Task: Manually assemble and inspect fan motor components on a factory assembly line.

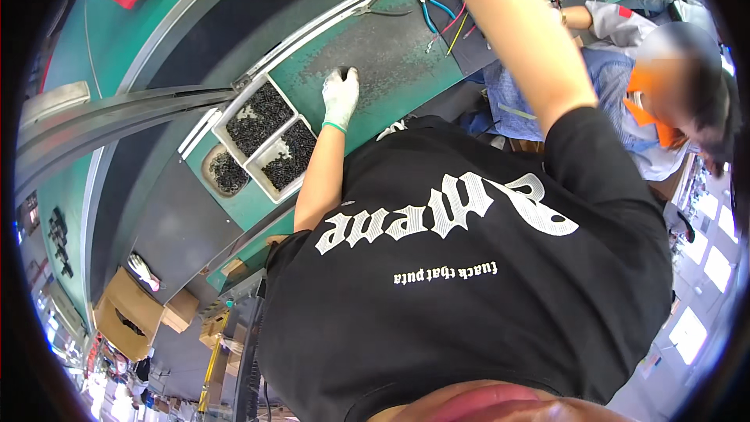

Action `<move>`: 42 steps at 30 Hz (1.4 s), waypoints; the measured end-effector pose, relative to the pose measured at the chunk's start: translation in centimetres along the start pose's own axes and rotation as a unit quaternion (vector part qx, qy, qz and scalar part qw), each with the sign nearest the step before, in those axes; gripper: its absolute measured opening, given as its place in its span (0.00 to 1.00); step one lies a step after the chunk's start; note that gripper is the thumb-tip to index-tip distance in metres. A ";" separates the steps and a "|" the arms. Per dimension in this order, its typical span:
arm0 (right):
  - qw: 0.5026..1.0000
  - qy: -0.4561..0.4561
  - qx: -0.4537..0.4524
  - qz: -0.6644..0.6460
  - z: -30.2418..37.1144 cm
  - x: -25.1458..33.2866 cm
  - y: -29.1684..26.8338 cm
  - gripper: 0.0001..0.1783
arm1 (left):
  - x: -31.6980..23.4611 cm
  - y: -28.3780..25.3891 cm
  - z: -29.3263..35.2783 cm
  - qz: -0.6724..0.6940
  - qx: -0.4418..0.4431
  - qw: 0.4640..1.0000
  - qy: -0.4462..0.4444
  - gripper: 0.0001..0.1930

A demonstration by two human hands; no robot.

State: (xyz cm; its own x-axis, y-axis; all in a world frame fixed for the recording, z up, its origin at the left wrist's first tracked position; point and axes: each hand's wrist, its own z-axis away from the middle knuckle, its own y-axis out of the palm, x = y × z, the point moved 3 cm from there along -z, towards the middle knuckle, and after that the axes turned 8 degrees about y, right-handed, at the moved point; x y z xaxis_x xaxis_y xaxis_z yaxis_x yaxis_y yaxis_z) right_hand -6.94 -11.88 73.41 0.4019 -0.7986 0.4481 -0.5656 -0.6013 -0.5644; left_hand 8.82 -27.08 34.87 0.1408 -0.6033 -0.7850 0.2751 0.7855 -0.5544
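Observation:
My left hand (341, 100), in a white glove with a green cuff, is over the green and dark worn bench top (391, 43). Its fingers are curled together in a pinch; whatever they may hold is too small to make out. Just left of it stands a white two-part tray (251, 162) of small black parts (262, 119). A smaller rounded tray (209, 158) with more black parts sits beside that. My right arm (519, 27) stretches up past the top edge, so the right hand is out of view.
Pliers (381, 11) and blue-handled cutters (434, 12) lie at the bench's far side, near coloured wires (455, 35). A metal rail (156, 101) crosses at left. A co-worker (617, 86) is at right. A white glove (143, 272) lies near a cardboard box (117, 301).

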 end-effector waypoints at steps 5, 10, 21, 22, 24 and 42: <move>0.958 0.274 0.085 -0.018 22.3 -5.3 -2.7 0.15 | 1.5 0.3 1.3 -0.169 0.082 0.982 0.000 0.22; 0.798 0.504 0.325 -0.053 44.3 -8.6 -4.4 0.21 | 0.7 0.7 2.2 -0.032 0.278 0.952 -0.125 0.28; 0.730 0.616 0.295 -0.021 49.4 -15.5 -1.3 0.24 | -0.6 1.7 1.7 -0.079 0.328 0.931 -0.136 0.32; 0.728 0.620 0.291 -0.028 49.2 -15.8 -1.3 0.24 | -0.5 1.7 1.9 -0.089 0.329 0.930 -0.137 0.32; 0.684 0.661 0.292 -0.098 49.4 -16.3 -1.3 0.24 | -0.3 1.9 2.1 -0.103 0.309 0.937 -0.124 0.33; 0.765 0.457 0.388 0.238 27.3 -34.1 -3.3 0.46 | 1.2 2.2 4.7 -0.290 0.153 0.944 -0.036 0.28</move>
State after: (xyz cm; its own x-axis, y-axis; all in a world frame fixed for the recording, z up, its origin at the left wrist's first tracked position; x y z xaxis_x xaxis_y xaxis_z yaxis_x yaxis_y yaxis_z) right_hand 0.90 16.65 41.02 -0.5874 -0.7929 0.1619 0.2479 -0.3668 -0.8967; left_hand 14.06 -26.72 34.02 -0.0569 -0.9364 -0.3464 0.5853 0.2498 -0.7714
